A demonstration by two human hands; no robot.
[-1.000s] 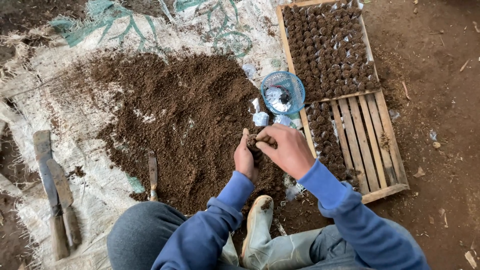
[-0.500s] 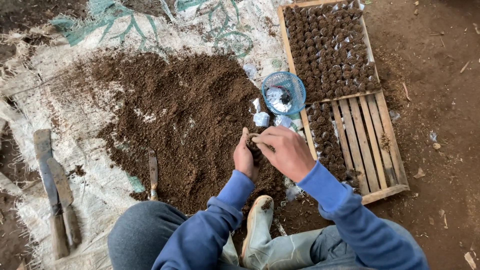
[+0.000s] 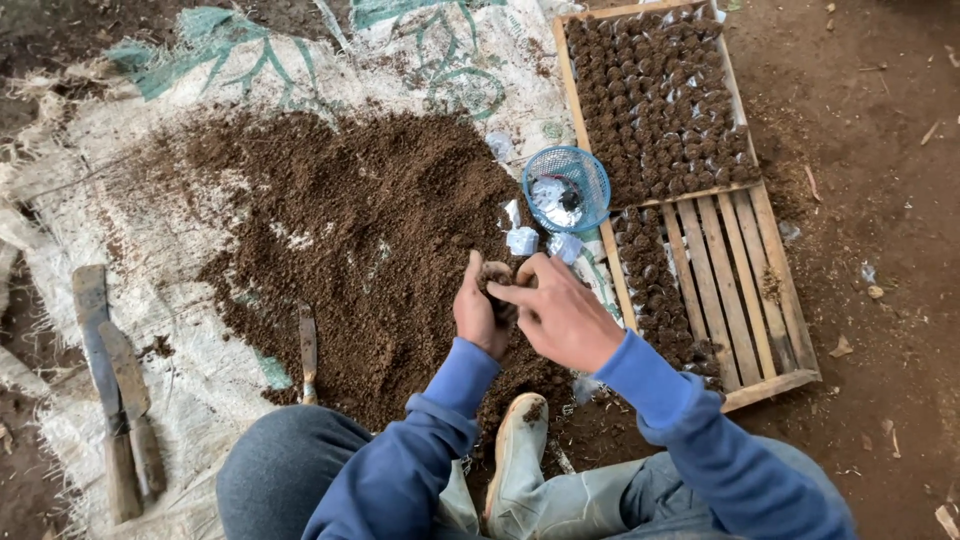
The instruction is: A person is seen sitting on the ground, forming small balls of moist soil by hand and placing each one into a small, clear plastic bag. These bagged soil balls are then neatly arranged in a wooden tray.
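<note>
Both hands are pinching a small soil-filled pot above the soil heap.

The left hand (image 3: 478,318) is cupping the little pot (image 3: 497,283) from the side while the right hand (image 3: 562,318) is closing its fingers (image 3: 510,293) on the rim; it looks like thin, soft plastic, light and easily crushed, so it is best gripped round the sides. The loose soil (image 3: 350,230) is lying on the sack (image 3: 200,380), beside the wooden tray (image 3: 755,290) and blue basket (image 3: 566,187).

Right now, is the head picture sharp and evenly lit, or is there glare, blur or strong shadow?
Head view: soft, even daylight, no hard shadows; the soil heap and wooden tray look sharp; slight shine on the plastic in the blue basket; the left hand and right hand show little blur.
</note>
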